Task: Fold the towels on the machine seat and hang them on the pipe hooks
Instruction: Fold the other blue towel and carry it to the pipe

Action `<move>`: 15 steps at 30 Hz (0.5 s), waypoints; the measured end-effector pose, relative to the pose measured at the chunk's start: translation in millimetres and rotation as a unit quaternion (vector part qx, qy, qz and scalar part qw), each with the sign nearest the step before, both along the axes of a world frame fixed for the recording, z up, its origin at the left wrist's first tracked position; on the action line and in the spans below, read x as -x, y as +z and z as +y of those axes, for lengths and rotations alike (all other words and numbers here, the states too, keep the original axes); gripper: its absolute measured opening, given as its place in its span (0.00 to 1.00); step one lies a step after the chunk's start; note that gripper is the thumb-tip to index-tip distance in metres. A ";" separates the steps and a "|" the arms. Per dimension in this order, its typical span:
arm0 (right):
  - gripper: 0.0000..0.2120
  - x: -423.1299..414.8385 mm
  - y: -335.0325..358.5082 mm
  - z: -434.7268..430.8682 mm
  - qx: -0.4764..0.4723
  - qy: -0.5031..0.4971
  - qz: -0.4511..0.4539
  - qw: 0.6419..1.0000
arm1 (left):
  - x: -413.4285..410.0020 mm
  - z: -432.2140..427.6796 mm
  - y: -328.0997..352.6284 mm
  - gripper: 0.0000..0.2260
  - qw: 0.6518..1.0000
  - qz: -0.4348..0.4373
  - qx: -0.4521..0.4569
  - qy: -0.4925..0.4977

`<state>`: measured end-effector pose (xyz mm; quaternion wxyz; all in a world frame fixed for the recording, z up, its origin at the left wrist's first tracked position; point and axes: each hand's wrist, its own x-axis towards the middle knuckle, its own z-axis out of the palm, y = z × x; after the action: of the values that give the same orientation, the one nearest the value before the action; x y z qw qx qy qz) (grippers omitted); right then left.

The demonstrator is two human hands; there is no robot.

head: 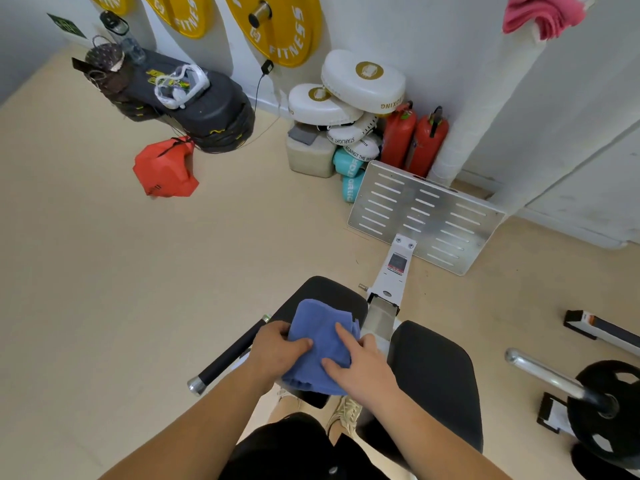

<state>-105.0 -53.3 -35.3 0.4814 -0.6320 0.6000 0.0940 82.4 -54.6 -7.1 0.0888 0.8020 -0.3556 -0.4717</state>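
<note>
A blue towel, folded into a small thick square, lies on the black padded machine seat. My left hand holds its left edge, thumb on top and fingers tucked at the side. My right hand rests on the right part, with the index finger and thumb stretched flat over the cloth. A pink towel hangs at the top right, high on the white wrapped pipe. The hooks on the pipe are hidden.
A second black pad sits right of the seat, with a black handle bar on the left. A metal footplate leans ahead by red extinguishers and white boxing pads. A barbell plate lies at the right.
</note>
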 end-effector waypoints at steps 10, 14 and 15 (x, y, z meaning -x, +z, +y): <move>0.19 -26.4 22.4 -3.8 0.025 -0.029 -0.085 0.996 | 6.8 -0.7 24.8 0.17 0.953 -0.211 0.077 -0.205; 0.15 -7.4 18.6 -1.2 -0.067 -0.129 -0.170 0.975 | 43.4 3.0 22.0 0.20 0.956 -0.159 0.085 -0.231; 0.16 -1.9 19.2 -2.3 -0.094 -0.169 -0.185 0.963 | 52.0 6.0 19.8 0.20 0.960 -0.135 0.079 -0.233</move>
<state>-103.1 -55.5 -16.0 0.6500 -0.4794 0.5874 -0.0514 30.4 -48.6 12.8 -0.0096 0.7434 -0.5776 -0.3370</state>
